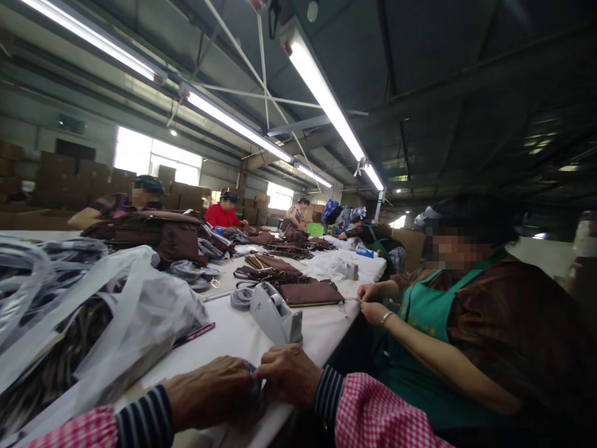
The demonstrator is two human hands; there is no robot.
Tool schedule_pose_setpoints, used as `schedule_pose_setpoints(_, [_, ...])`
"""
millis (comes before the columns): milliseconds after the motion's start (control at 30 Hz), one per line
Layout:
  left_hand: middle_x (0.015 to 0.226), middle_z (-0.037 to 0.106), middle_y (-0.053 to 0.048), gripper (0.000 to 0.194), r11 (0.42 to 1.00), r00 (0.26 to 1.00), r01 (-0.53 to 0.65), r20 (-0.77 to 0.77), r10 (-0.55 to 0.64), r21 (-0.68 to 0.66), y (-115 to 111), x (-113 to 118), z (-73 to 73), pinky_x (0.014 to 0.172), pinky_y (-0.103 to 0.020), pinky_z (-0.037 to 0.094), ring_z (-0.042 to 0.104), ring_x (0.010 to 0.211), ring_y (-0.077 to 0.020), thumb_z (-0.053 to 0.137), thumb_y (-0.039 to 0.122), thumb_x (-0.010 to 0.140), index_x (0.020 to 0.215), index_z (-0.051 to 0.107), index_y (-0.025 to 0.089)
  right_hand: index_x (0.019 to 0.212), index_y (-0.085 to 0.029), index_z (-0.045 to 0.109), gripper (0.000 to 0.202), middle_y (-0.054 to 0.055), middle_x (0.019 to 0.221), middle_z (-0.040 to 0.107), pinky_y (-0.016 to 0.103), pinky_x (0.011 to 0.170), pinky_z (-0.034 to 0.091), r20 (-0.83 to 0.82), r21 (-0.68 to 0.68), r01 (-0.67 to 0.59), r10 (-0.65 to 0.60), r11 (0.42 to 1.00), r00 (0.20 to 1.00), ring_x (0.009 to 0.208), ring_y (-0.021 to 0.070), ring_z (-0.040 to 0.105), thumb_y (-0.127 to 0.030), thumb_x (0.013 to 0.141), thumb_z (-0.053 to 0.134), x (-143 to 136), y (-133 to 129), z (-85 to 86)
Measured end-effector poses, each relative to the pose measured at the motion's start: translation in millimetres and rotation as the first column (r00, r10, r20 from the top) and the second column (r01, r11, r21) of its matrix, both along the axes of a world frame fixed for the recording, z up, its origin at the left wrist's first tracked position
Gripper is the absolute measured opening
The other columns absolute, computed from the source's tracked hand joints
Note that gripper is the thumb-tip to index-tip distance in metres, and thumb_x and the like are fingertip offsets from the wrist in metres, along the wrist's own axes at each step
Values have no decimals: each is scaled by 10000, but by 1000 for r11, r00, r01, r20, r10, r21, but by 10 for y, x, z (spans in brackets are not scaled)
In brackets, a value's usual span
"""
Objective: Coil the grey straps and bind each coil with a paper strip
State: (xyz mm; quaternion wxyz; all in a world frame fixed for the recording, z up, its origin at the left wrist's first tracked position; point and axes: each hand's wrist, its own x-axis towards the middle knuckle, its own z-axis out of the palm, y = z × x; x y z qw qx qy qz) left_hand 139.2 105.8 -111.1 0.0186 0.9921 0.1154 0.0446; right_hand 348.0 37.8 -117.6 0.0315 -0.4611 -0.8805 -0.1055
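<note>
Close in front of me, at the near table edge, my left hand [212, 389] and my right hand [289, 375] meet with curled fingers. Between them is a dark, shiny bundle [256, 398], partly hidden and blurred; it resembles a plastic-wrapped strap coil. The left hand is closed around its near side, and the right hand pinches its upper edge. Just beyond stands a grey tape dispenser [275, 314]. Left of the dispenser lies a wrapped strap coil [241, 298]. Behind it rests a flat brown pouch [310, 292] with a zip.
A large clear plastic bag [140, 305] full of dark straps covers the table's left side. Brown bags [144, 230] are piled behind it. At right, a co-worker in a green apron [426, 305] handles a small clasp. Several other people sit along the white table [224, 323].
</note>
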Motion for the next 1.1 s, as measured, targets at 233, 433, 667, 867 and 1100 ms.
schedule_pose_setpoints(233, [1135, 657, -98, 206, 969, 964, -245, 98, 248, -34, -304, -59, 52, 930, -467, 476, 556, 1047, -306, 755, 294, 785, 960, 678, 220, 898, -217, 721, 148, 2, 913, 739, 248, 663, 399, -64, -137, 49, -58, 989, 996, 874, 187, 701, -357, 866, 760, -98, 85, 135])
schedule_pose_setpoints(433, [1341, 589, -51, 342, 973, 947, -155, 255, 196, -171, -191, -346, -106, 1030, -452, 462, 482, 1235, -298, 743, 154, 805, 1107, 702, 307, 1127, -275, 710, 395, -19, 926, 743, 248, 712, 440, -228, -238, 52, -108, 970, 968, 865, 203, 704, -419, 780, 832, -134, 64, 135])
schedule_pose_setpoints(667, [1664, 348, -124, 371, 967, 965, 48, 261, 20, -251, 208, -569, -130, 1199, -602, 336, 227, 1538, -409, 788, 260, 851, 1211, 698, 245, 1209, -306, 719, 424, 3, 1059, 729, 257, 723, 438, -73, -302, 5, -28, 953, 997, 941, 206, 689, -420, 815, 825, -185, 206, 282])
schedule_pose_setpoints(867, [1516, 505, -132, 397, 958, 955, -61, 263, 137, -279, 163, -453, -164, 1118, -542, 428, 434, 1393, -391, 771, 323, 851, 1235, 687, 273, 1065, -259, 731, 311, 35, 974, 727, 287, 698, 457, 44, -113, 80, -75, 990, 996, 883, 229, 679, -504, 876, 759, -464, 171, 245])
schedule_pose_setpoints(1100, [1253, 633, -77, 208, 965, 900, 78, 435, 41, -252, 218, -432, -290, 959, -364, 508, 571, 1139, -253, 645, 183, 883, 1075, 692, 248, 1189, -228, 662, 355, 74, 1138, 730, 308, 760, 498, 23, -93, 81, -79, 992, 997, 1028, 262, 688, -477, 938, 691, -347, 70, 188])
